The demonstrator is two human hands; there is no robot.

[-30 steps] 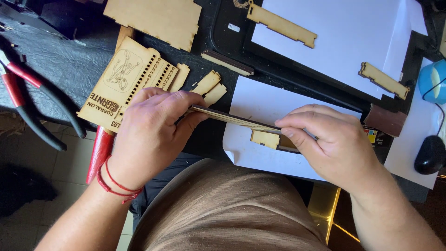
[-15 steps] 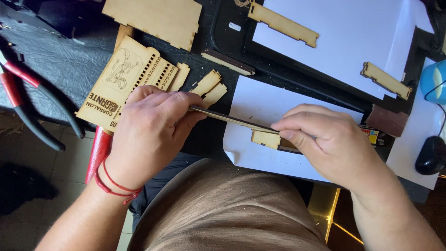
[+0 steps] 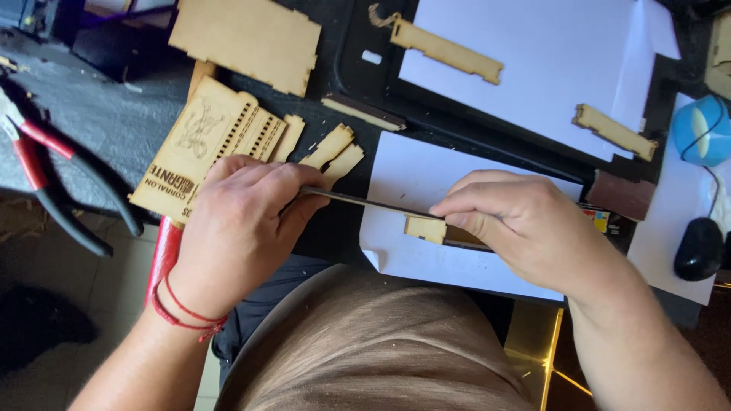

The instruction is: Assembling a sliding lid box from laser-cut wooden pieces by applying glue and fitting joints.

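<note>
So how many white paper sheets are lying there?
3 at least. One big sheet at top, one sheet under the right hand, one at the right edge beneath the mouse. More may be hidden.

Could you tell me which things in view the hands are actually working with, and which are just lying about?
In hand:
- left hand and right hand, holding the thin dark strip
- small notched wooden piece, under the right hand

Lying about:
- red-handled pliers
- engraved wooden panel
- plain wooden panel
- black mouse
</note>
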